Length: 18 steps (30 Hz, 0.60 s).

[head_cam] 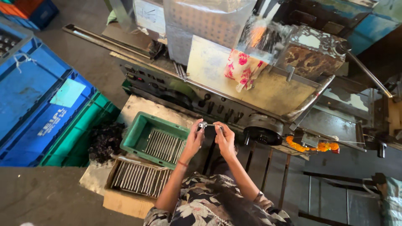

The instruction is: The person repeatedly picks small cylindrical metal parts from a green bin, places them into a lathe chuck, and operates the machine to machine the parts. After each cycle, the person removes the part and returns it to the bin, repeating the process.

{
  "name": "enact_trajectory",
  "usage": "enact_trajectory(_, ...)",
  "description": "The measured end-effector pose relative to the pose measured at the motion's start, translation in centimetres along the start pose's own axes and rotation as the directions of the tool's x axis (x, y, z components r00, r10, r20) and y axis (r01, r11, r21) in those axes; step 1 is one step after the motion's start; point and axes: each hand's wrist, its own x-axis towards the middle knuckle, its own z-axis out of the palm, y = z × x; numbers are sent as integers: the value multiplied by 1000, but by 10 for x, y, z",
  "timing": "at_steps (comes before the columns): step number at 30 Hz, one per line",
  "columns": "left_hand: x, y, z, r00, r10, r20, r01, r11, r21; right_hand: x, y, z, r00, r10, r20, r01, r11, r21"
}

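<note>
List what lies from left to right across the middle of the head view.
Blue crate → green crate under it → green tray of metal rods → left hand → small metal part held between both hands → right hand → orange flower garland.

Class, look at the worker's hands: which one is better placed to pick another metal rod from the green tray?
Probably the left hand: it is beside the green tray of rods, while the right hand is farther away.
</note>
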Motion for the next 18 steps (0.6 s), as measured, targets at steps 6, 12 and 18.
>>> enact_trajectory(6, 5, 0, 36, 993, -117, -25, 90, 873, -480, -12, -6, -6, 969, -247, 7, 237, 921, -311)
enact_trajectory(12, -5, 15, 14, 845, 424, 326, -534, 679, 503, -24, -8, -49, 835, 493, 244, -548, 787, 285)
enact_trajectory(18, -5, 30, 20, 766, 524, 371, -641, 583, 499, -11, -9, -69, 658, 635, 404, -752, 583, 308)
